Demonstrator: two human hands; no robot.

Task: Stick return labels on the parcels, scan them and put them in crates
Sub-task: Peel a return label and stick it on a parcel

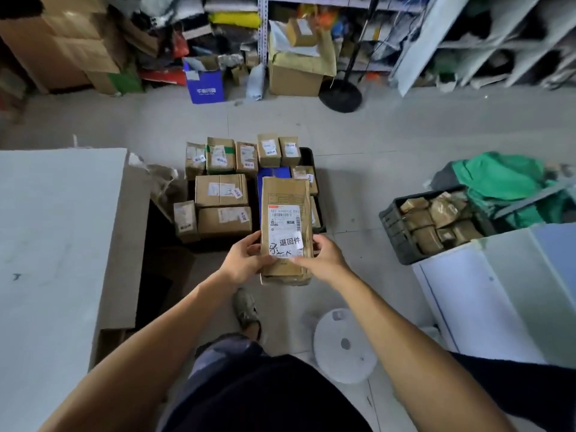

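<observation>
arms: both bare forearms reach forward, converging ahead of the body | left hand [246, 257]: thumb on the front of the parcel [285, 232]; fingers curled behind its left edge | right hand [324, 260]: thumb pressing the white label [286, 244]; fingers gripping the right edge

The matt brown cardboard parcel [285, 232] is showing creased, scuffed faces and a smooth white paper label [286, 243], while the dark plastic crate [393, 226] and pale tiled floor [367, 169] are looking dull.

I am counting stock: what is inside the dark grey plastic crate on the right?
The dark grey plastic crate holds small brown cardboard parcels piled together; lower layers are covered.
</observation>
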